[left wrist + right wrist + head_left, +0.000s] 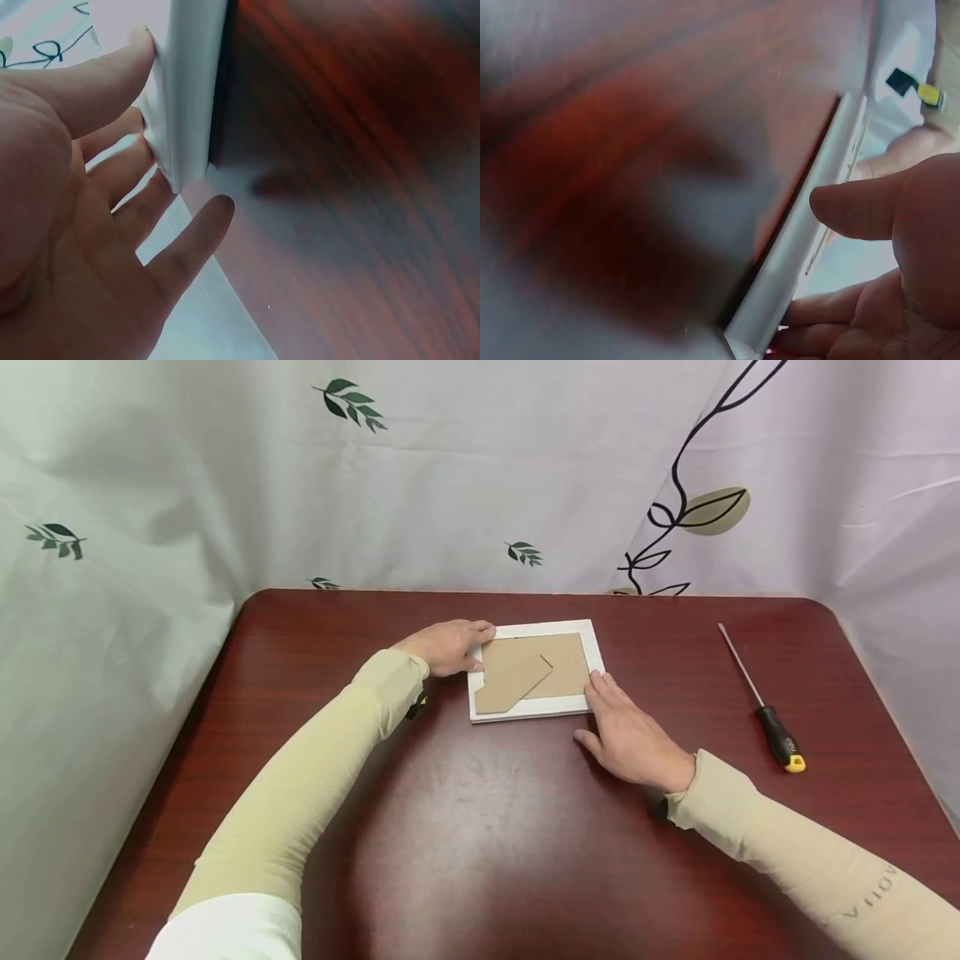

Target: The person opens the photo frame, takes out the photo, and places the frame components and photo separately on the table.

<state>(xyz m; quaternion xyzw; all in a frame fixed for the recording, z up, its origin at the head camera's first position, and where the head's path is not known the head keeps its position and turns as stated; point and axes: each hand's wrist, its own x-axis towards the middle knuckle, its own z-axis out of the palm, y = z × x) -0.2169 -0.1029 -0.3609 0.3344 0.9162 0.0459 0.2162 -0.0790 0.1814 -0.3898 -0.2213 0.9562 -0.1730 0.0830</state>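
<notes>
A white picture frame (534, 703) lies face down near the far middle of the table. Its brown backing board (562, 656) faces up, with a slanted stand flap (517, 683) on it. My left hand (448, 647) touches the frame's left side, its fingertips at the far left corner and the thumb on the edge. Against the near right corner, my right hand (630, 735) rests with fingers extended along the side and the thumb apart from it. In the left wrist view, the thumb (112, 82) and several fingers meet the white frame edge (191, 97).
To the right on the dark red wooden table (450, 827) lies a screwdriver (780, 739) with a black and yellow handle, its shaft pointing away. A pale curtain (450, 468) with leaf prints hangs behind the table's far edge.
</notes>
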